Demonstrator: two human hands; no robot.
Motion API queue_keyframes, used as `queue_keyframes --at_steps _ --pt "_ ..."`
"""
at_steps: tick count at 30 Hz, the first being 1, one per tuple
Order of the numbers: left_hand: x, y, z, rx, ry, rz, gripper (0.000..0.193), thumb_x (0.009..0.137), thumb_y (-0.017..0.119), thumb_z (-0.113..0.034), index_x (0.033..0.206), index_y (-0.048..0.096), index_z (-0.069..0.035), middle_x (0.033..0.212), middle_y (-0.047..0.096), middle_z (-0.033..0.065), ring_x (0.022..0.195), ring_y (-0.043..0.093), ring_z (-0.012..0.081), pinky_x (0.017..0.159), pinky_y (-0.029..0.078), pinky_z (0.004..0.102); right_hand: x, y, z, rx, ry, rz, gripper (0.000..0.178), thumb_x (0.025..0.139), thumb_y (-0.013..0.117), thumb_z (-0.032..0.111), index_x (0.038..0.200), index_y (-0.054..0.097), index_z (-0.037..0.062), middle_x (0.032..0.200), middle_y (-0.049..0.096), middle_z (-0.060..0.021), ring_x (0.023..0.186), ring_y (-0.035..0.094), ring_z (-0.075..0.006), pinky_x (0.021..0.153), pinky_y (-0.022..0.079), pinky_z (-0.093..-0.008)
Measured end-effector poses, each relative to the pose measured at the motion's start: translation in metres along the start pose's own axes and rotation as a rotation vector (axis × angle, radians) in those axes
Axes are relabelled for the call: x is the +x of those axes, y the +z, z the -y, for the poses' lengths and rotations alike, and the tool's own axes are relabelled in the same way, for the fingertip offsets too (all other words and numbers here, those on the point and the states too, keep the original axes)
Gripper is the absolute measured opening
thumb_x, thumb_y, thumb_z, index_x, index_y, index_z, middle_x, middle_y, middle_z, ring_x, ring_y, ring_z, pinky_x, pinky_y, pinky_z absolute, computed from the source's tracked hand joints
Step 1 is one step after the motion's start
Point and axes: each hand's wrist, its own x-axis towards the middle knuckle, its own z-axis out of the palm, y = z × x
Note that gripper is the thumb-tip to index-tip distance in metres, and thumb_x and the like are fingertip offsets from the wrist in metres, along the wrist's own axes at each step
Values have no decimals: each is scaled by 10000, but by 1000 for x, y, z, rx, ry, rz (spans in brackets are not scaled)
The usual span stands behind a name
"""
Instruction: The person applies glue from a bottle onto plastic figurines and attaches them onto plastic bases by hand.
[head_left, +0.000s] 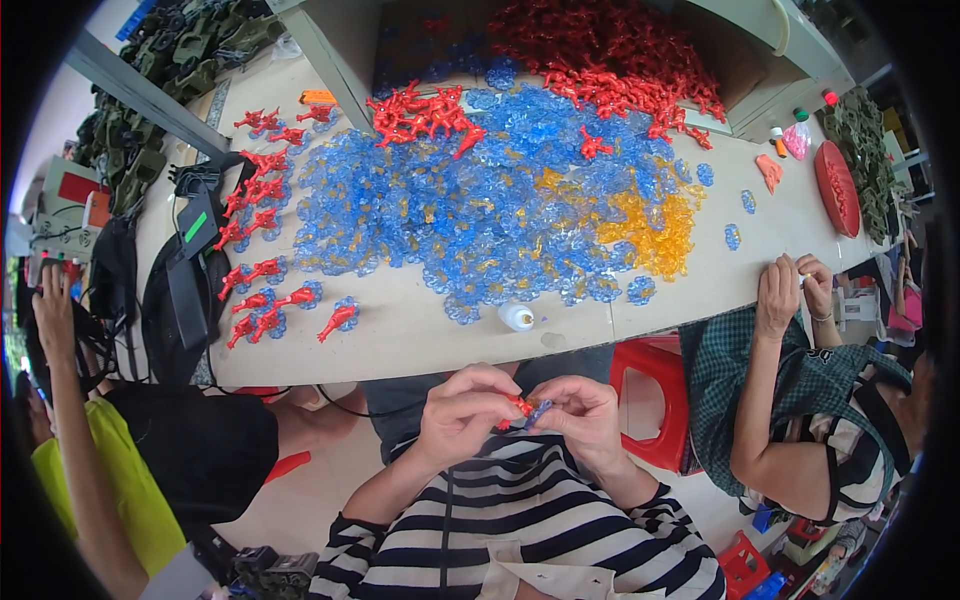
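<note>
Left hand: left hand [462, 410], fingers curled, pinching a small red plastic figure [519, 405] at the fingertips, held over the lap below the table edge.
Right hand: right hand [583, 413], fingers bent, gripping a small clear blue base piece [539, 412] that touches the red figure.
Table: pale tabletop [400, 330], long, its near edge just above both hands.
Blue heap: large spread of clear blue plastic pieces [470, 210] across the table's middle.
Yellow patch: clear yellow pieces [655, 230] at the heap's right side.
Red heap: loose red figures [610, 60] piled at the far edge, partly in an open box.
Finished row: red figures on blue bases [265, 270], ranged along the table's left end.
Bottle: small white bottle [516, 317] lying near the front edge.
Stool: red plastic stool [652, 400] beside the right hand.
Neighbours: a person in a checked top [760, 400] at right; a person in a yellow shirt [110, 480] at left.
Bag: black bag [185, 290] at the table's left end.
</note>
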Motion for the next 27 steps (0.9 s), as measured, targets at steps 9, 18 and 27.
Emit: queue_keyframes --at_steps 9,18,27 --pt "0 1 3 -449 -301 -25 143 787 610 94 886 635 -6 1017 566 119 900 581 165 789 484 267 5 4 -3 -475 -411 -31 223 680 726 -79 886 650 -44 900 669 -139 835 646 -191 740 512 -280" --pt "-1 8 26 -763 -67 -17 132 727 698 55 779 618 -36 913 542 84 816 578 231 719 478 337 7 14 4 -825 -762 59 266 626 789 8 858 664 -27 820 656 -139 707 644 -228 625 510 -286" --pt "9 -5 21 -684 -111 163 105 724 686 58 715 619 -22 853 577 93 796 582 238 689 476 337 8 8 2 -776 -787 121 286 597 795 21 853 678 -27 799 659 -127 682 640 -237 607 506 -288"
